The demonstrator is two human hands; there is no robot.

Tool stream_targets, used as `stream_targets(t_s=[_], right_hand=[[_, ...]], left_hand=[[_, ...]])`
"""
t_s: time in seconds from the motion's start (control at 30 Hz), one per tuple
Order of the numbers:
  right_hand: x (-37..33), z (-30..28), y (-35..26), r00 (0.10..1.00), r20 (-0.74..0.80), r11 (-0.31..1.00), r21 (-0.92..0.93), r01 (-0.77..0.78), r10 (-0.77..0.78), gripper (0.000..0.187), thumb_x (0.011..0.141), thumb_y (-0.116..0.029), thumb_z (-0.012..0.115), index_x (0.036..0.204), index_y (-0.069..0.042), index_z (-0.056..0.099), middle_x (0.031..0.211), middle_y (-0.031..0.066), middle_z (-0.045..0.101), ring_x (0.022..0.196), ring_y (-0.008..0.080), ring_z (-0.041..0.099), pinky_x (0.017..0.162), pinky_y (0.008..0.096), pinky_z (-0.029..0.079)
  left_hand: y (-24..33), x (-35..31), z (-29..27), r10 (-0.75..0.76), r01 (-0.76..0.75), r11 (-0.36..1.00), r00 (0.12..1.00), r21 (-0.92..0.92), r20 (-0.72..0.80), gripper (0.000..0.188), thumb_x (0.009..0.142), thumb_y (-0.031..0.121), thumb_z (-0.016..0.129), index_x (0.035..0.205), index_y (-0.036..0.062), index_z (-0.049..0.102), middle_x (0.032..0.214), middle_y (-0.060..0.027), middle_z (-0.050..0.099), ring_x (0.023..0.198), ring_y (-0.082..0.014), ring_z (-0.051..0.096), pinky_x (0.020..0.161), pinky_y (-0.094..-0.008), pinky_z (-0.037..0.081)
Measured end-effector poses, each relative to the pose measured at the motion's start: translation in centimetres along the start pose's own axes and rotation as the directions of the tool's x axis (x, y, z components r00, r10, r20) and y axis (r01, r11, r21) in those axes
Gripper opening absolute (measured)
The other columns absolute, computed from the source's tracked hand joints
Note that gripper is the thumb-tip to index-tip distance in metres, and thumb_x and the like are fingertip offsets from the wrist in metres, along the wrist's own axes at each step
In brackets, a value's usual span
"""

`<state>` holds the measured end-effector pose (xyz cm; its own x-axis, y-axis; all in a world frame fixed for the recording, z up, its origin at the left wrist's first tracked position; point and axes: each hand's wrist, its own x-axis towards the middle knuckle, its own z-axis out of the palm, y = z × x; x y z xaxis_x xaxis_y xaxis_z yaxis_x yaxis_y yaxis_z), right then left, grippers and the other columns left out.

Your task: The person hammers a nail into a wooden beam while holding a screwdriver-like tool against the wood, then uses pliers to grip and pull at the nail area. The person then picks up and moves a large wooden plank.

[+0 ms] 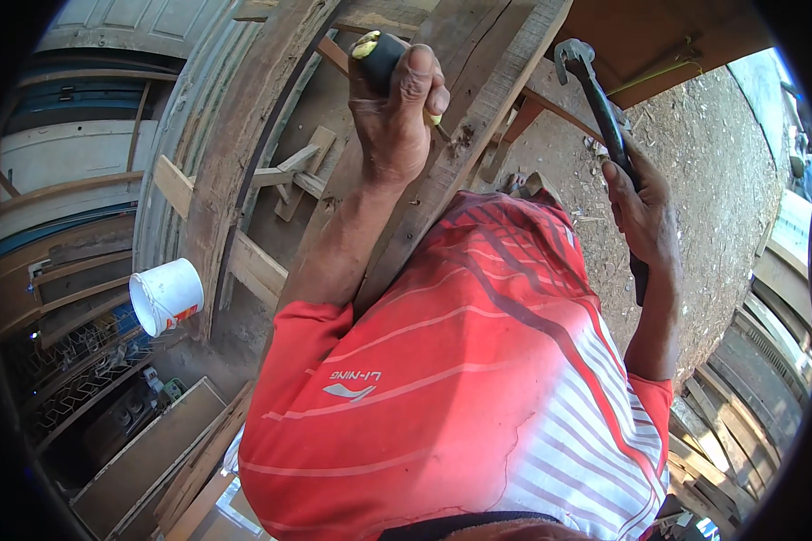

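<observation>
My left hand (pixel 392 135) is closed around the thick black-and-yellow handle of what looks like a screwdriver (pixel 381 56). Its thin dark shaft slants down toward a wooden beam (pixel 489 95), beside a rough, dark gouge in the wood. Whether the tip touches is too small to tell. On the right, my right hand (pixel 642 203) grips a claw hammer (pixel 604 108) by its black handle. The hammer's metal head is raised beyond the hand, apart from the beam and the screwdriver.
A white bucket (pixel 167 296) stands at the left beside a long weathered timber (pixel 244 135). Small wood offcuts (pixel 302 171) lie between the timbers. A brown panel (pixel 668 41) is at the far right, above chip-strewn ground (pixel 713 180). Planks (pixel 722 433) are piled at the lower right.
</observation>
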<state>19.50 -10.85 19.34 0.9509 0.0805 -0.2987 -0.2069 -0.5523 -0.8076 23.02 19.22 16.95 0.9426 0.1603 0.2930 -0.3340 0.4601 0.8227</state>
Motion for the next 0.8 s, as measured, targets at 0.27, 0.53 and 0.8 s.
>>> stream_targets(t_s=[0.27, 0.53, 0.8], right_hand=[[-0.5, 0.3, 0.4, 1.0, -0.004, 0.999, -0.031, -0.028, 0.028, 0.055, 0.1, -0.037, 0.065, 0.149, -0.016, 0.053, 0.08, 0.0006, 0.057, 0.07, 0.0108, 0.052, 0.066, 0.0298, 0.045], [-0.8, 0.1, 0.1, 1.0, 0.009, 1.0, 0.006, 0.005, -0.005, 0.056, 0.099, -0.039, 0.066, 0.148, -0.014, 0.053, 0.083, 0.0008, 0.057, 0.071, 0.0111, 0.05, 0.067, 0.0287, 0.044], [-1.8, -0.3, -3.2, 0.969, -0.081, 0.971, 0.03, 0.236, -0.233, 0.053, 0.099, -0.028, 0.068, 0.147, -0.011, 0.053, 0.097, 0.0013, 0.064, 0.075, 0.0088, 0.052, 0.07, 0.0251, 0.045]], left_hand=[[-0.7, -0.1, -0.5, -0.052, 0.058, 0.98, 0.998, -0.188, 0.036, 0.023, 0.099, 0.018, 0.067, 0.117, 0.0129, 0.053, 0.093, -0.0042, 0.059, 0.078, -0.0132, 0.056, 0.073, -0.0313, 0.048], [-0.6, -0.5, 0.0, 0.06, -0.109, 0.972, 0.972, 0.21, 0.226, 0.039, 0.098, 0.003, 0.06, 0.129, 0.0084, 0.038, 0.094, -0.0082, 0.06, 0.078, -0.0135, 0.059, 0.073, -0.0314, 0.052], [0.1, -0.8, 1.1, 0.047, -0.173, 0.882, 0.958, 0.439, 0.282, 0.04, 0.098, 0.002, 0.064, 0.129, 0.0062, 0.038, 0.092, -0.006, 0.063, 0.076, -0.011, 0.06, 0.071, -0.0268, 0.052]])
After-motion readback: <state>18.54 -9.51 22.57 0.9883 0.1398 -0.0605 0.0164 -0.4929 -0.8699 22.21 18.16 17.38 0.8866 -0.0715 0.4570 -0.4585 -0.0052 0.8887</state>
